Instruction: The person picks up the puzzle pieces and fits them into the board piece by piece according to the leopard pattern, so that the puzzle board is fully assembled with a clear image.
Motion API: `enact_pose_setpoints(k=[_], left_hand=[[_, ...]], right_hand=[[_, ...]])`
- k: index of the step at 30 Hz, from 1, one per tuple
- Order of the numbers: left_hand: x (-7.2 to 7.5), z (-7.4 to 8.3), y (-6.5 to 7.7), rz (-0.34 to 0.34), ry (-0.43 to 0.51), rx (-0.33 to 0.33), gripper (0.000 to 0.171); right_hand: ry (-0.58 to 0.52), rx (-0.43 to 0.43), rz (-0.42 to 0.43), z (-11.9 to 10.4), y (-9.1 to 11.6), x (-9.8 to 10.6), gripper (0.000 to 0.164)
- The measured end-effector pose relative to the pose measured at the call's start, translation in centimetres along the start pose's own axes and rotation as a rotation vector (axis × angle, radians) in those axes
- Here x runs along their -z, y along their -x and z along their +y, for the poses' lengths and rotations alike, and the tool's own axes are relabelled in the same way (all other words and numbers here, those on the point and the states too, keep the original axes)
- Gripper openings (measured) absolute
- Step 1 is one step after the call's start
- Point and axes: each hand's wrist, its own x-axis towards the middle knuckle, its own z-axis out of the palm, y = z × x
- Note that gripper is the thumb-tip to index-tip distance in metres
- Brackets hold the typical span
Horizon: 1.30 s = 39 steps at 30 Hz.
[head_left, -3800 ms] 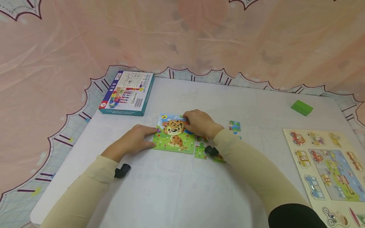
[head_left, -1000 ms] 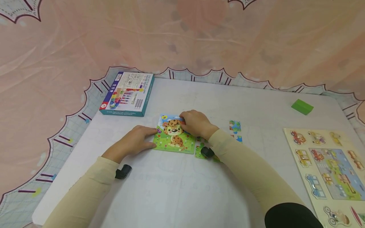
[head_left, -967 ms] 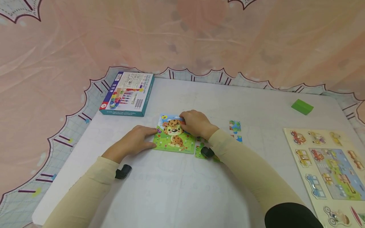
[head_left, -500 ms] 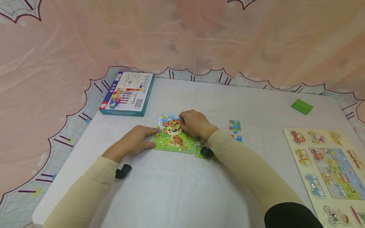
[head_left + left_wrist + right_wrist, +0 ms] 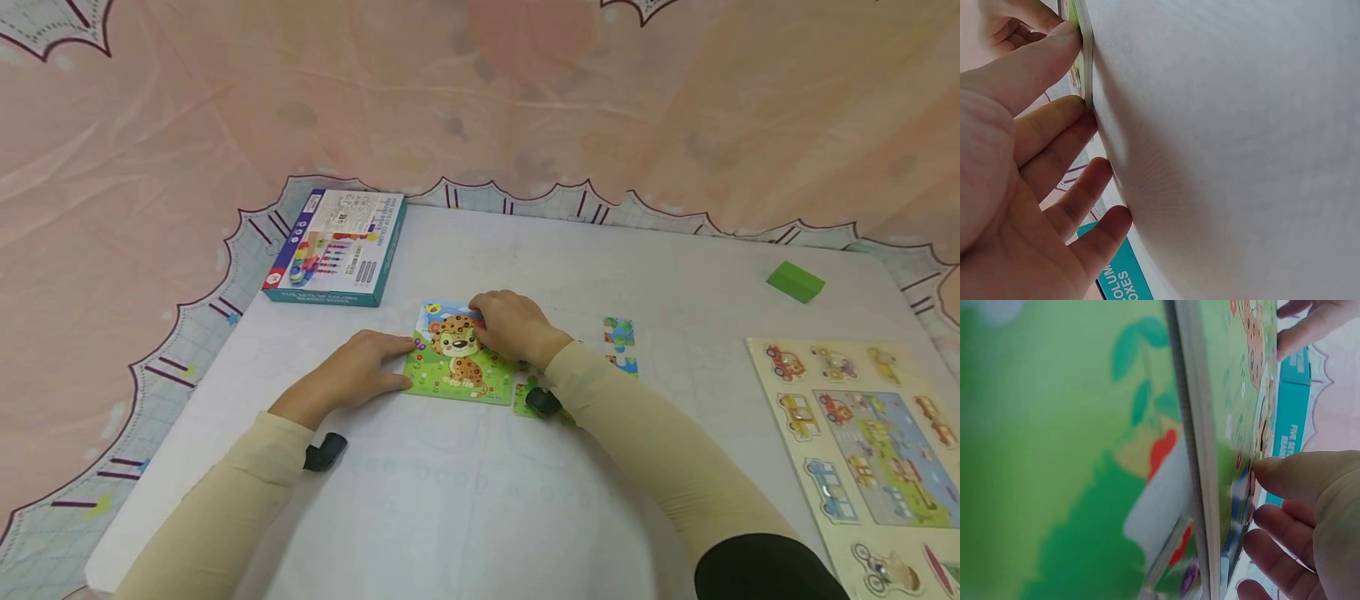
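A square jigsaw puzzle board with a spotted leopard cub on grass lies flat on the white table. My left hand rests at its left edge, thumb and fingertips touching the rim, the fingers fairly straight in the left wrist view. Over the board's upper right part, my right hand has its thumb and curled fingers on a puzzle piece in the blue area. That piece is mostly hidden by the hand in the head view. Loose pieces lie right of the board, several partly under the right forearm.
A teal-sided box lies at the back left. A green block stands at the back right. A wooden vehicle puzzle board covers the right side. Patterned cloth hangs behind the table.
Compared with the oldest frame, my right hand has shifted slightly left over the board's upper right part. Over the last second, both hands have stayed almost still.
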Motion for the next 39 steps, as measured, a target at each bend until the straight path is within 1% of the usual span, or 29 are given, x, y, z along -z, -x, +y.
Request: enact_pose_setpoints(k=[13, 28, 39], left_hand=[[-0.02, 0.08, -0.07, -0.007, -0.004, 0.007, 0.061], [0.12, 0.0, 0.02, -0.012, 0.011, 0.018, 0.061], [-0.09, -0.04, -0.04, -0.009, 0.008, 0.018, 0.061]], right_hand=[[-0.02, -0.009, -0.031, 0.16, -0.19, 0.07, 0.038], [-0.068, -0.05, -0.047, 0.02, -0.49, 0.07, 0.039], [-0.035, -0.028, -0.041, 0.19, -0.35, 0.11, 0.041]])
